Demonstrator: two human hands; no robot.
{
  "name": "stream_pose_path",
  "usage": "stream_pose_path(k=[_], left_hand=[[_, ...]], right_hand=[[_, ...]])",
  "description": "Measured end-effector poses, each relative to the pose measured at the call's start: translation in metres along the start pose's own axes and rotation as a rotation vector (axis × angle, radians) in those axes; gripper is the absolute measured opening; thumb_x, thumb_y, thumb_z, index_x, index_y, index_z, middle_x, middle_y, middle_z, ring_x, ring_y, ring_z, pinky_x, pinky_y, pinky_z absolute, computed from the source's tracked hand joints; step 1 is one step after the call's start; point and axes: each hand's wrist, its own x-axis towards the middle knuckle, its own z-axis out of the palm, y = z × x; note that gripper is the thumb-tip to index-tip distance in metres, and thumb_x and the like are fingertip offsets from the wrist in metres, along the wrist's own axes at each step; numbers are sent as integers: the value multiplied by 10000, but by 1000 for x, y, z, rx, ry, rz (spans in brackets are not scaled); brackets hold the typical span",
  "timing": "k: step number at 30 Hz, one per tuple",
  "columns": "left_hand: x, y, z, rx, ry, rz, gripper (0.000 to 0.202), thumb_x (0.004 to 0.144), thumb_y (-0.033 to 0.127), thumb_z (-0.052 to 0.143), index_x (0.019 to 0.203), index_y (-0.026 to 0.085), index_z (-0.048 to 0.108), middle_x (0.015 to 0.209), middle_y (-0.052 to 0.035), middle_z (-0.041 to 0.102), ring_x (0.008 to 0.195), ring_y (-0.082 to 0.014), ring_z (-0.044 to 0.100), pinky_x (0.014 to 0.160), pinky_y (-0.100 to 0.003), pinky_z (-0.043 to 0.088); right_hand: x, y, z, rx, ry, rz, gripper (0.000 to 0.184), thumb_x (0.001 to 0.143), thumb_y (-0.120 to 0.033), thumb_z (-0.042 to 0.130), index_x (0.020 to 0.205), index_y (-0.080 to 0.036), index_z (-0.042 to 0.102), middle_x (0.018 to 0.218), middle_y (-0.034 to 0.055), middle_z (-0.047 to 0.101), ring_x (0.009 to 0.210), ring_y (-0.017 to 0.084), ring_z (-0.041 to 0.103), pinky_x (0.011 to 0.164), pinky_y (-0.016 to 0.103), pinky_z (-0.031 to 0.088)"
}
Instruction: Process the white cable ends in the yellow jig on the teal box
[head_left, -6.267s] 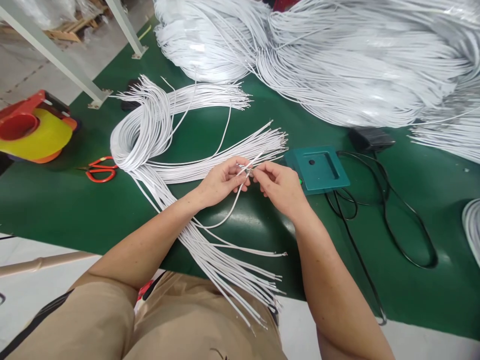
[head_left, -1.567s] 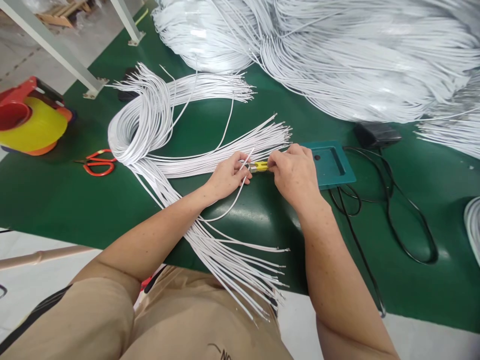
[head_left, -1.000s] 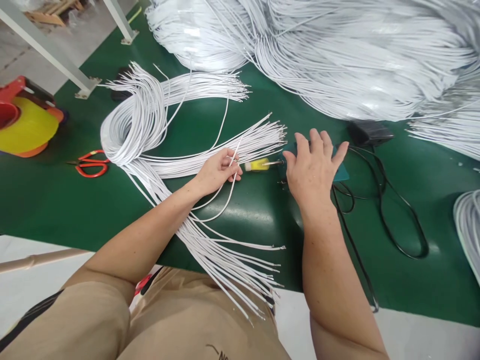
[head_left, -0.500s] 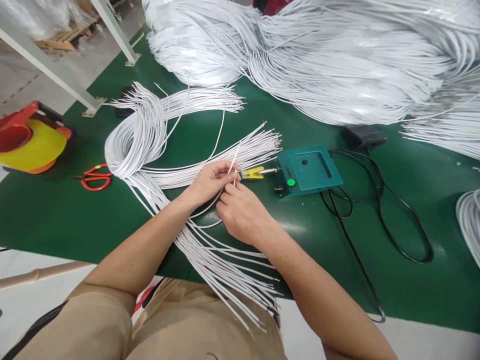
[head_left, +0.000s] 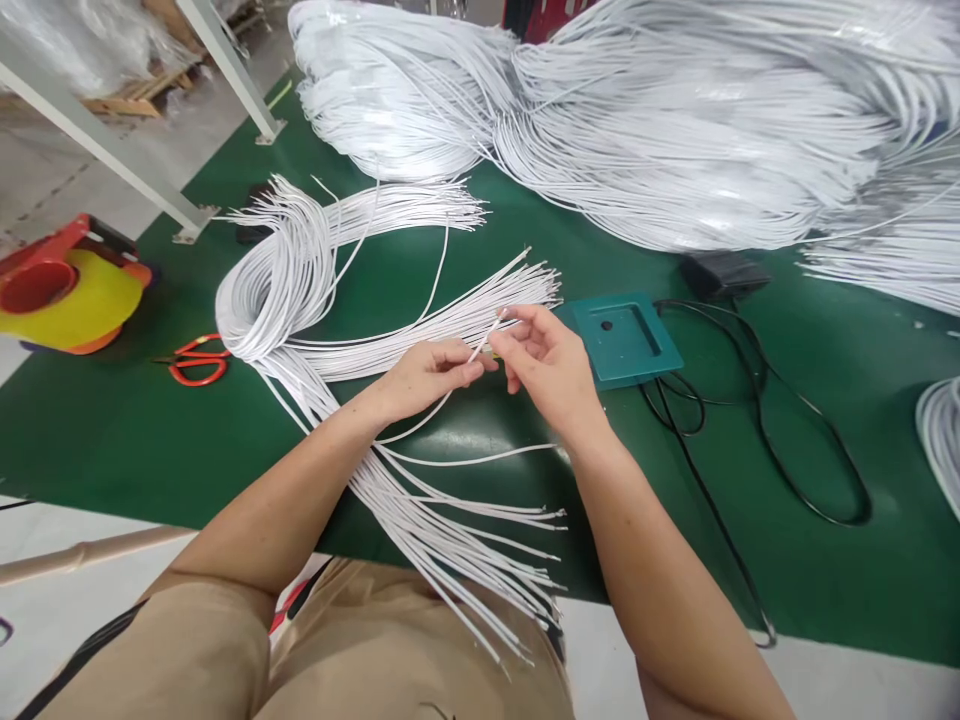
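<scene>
My left hand (head_left: 435,378) pinches a thin white wire (head_left: 480,347) between thumb and fingers, its end pointing up and to the right. My right hand (head_left: 551,370) has thumb and index finger closed at the wire's tip, the other fingers loosely curled. Just behind the hands lies a bundle of white wires (head_left: 420,340) with bared-looking ends. Another bunch of loose wires (head_left: 450,545) fans out below my left wrist. The teal box (head_left: 626,372) is partly covered by my right hand, which also hides nearly all of its yellow clip.
Red-handled scissors (head_left: 199,362) lie left of the coiled wires (head_left: 244,300). A red and yellow tape dispenser (head_left: 75,290) stands at the far left. Large white wire bundles (head_left: 675,130) fill the back. A black adapter (head_left: 724,272) and its black cable (head_left: 810,410) lie to the right.
My right hand has risen and shifted right to the wire's tip, now covering the yellow clip and the box's left side. My left hand stays nearly in place, holding the wire.
</scene>
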Motion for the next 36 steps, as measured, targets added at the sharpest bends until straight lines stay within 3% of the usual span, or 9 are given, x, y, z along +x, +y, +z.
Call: stream_pose_path(k=[3, 7, 9, 14, 18, 22, 25, 30, 36], left_hand=[[0, 0, 4, -134, -62, -17, 305, 819, 405, 670, 963, 138, 696, 836, -33, 647, 767, -130, 575, 741, -265, 449], [2, -6, 9, -402, 142, 53, 368, 744, 318, 763, 1051, 162, 631, 921, -33, 665, 823, -128, 637, 770, -251, 498], [4, -8, 11, -426, 205, 71, 360, 724, 284, 781, 1022, 160, 619, 876, -18, 662, 788, -111, 645, 764, -239, 509], [4, -7, 13, -393, 221, 85, 372, 728, 250, 770, 1034, 167, 574, 809, 7, 655, 732, -96, 650, 770, -242, 521], [4, -5, 13, -362, 237, 87, 409, 734, 246, 763, 1062, 179, 528, 774, 24, 643, 695, -91, 645, 739, -231, 510], [4, -4, 13, -408, 214, 93, 462, 737, 240, 764, 1100, 188, 482, 754, 32, 647, 677, -95, 646, 740, -245, 514], [3, -2, 14, -457, 170, 101, 500, 752, 246, 757, 1142, 195, 449, 756, 22, 665, 679, -110, 657, 751, -270, 524], [0, 0, 20, -488, 63, 125, 561, 794, 234, 721, 1247, 203, 391, 748, 14, 665, 729, -136, 666, 761, -298, 526], [2, -5, 19, -490, 8, 180, 569, 813, 208, 699, 1304, 216, 411, 773, 17, 639, 770, -135, 662, 761, -286, 522]], right_hand=[[3, 3, 3, 143, 13, -14, 260, 714, -390, 749, 743, -182, 596, 627, -55, 561, 456, 56, 443, 445, 216, 379], [0, 5, 10, 155, -56, -5, 229, 719, -360, 747, 701, -175, 614, 607, -50, 575, 477, 59, 451, 462, 217, 370], [0, 4, 13, 129, -50, -5, 204, 717, -345, 749, 727, -174, 638, 634, -44, 595, 490, 61, 457, 472, 220, 376], [0, 5, 13, 87, 26, -3, 151, 740, -311, 719, 738, -169, 669, 606, -45, 580, 496, 66, 452, 493, 227, 374], [1, 9, 13, 216, -12, 65, 137, 747, -289, 702, 709, -160, 677, 578, -43, 548, 490, 62, 425, 505, 230, 354], [2, 11, 15, 483, -58, 244, 156, 696, -279, 734, 657, -161, 640, 548, -50, 484, 498, 63, 371, 481, 225, 330], [3, 10, 15, 561, -94, 281, 192, 711, -237, 695, 576, -161, 582, 530, -48, 440, 506, 71, 384, 488, 229, 332], [3, 4, 11, 566, -165, 309, 258, 796, -385, 618, 667, -162, 639, 512, -59, 390, 466, 78, 406, 497, 243, 340], [2, 4, 7, 497, -226, 317, 404, 755, -389, 713, 520, -174, 464, 509, -40, 451, 501, 88, 465, 521, 241, 342]])
